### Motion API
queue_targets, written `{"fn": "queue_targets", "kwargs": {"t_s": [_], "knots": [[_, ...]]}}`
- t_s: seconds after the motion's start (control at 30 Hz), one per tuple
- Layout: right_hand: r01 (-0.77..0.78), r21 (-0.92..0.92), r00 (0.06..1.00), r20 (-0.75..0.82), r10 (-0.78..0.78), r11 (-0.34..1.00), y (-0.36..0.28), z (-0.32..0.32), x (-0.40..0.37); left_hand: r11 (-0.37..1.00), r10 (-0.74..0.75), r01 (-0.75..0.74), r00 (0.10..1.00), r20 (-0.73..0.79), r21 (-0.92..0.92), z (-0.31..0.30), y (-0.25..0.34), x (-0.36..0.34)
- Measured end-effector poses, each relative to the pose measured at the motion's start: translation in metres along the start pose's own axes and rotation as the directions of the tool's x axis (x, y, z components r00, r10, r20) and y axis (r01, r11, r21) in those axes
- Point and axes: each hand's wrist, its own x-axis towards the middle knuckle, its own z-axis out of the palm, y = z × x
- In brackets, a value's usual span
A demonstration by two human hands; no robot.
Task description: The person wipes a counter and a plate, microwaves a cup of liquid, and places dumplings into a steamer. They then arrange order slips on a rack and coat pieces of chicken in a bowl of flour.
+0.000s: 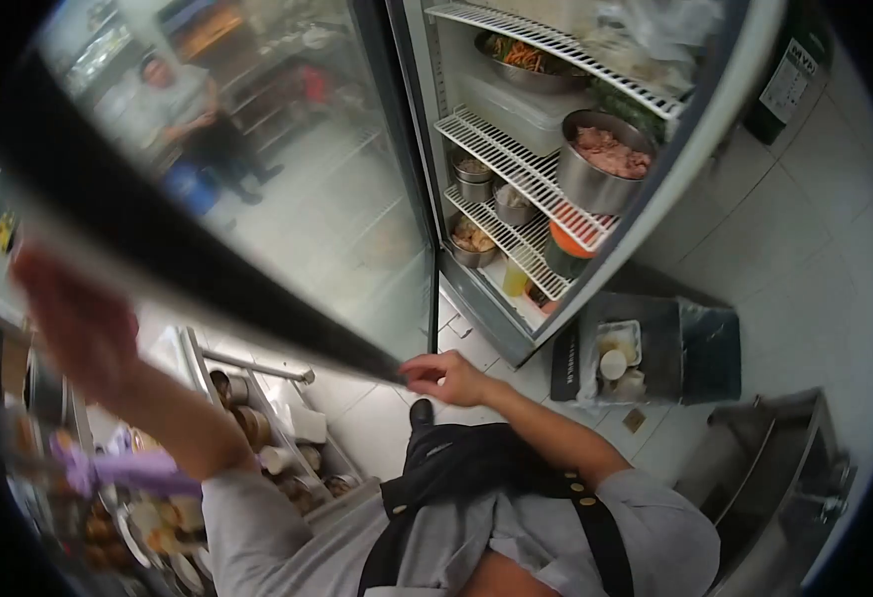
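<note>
A glass refrigerator door (287, 189) with a dark frame stands swung out in front of me. My right hand (446, 378) is at the lower end of its frame, fingers bent and closed on the edge. Raised at the left, my left hand (78, 323) is beside the upper part of the frame, its fingers blurred. The refrigerator's white wire shelves (526, 164) hold a steel pot of pinkish ground meat (611, 149), a bowl of shredded vegetables (526, 60) and smaller steel containers (473, 181).
A dark bin (710, 348) with discarded containers stands right of the refrigerator. A metal sink-like unit (775, 468) is at lower right. Left of me, a rack (257, 418) holds pots and dishes, near a purple cloth or bag (128, 470). A seated person (193, 119) shows in the glass.
</note>
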Motion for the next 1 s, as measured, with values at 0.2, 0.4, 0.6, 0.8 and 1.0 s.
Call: {"fn": "queue_targets", "kwargs": {"t_s": [0.2,0.4,0.6,0.8,1.0], "knots": [[-0.757,-0.346,0.579,-0.749,0.322,0.555,0.271,-0.139,0.109,0.962,-0.105,0.172,0.950,-0.294,0.213,-0.136,0.013,-0.036],[-0.882,-0.361,0.433,-0.874,0.219,0.302,0.292,-0.256,0.201,0.955,-0.035,0.153,0.908,-0.417,0.253,-0.176,-0.023,-0.030],[-0.797,-0.410,0.317,-0.909,-0.269,0.444,0.351,-0.301,0.216,0.951,0.009,0.133,0.892,-0.453,0.280,-0.194,-0.040,-0.030],[-0.742,-0.284,-0.009,-0.902,-0.433,0.607,0.346,-0.228,0.174,0.977,0.057,0.043,0.893,-0.447,0.211,-0.208,-0.023,-0.025],[-0.660,0.255,-0.269,-0.959,0.094,0.706,0.288,-0.014,0.048,0.980,0.116,-0.170,0.912,-0.394,-0.105,-0.189,-0.030,-0.047]]}}
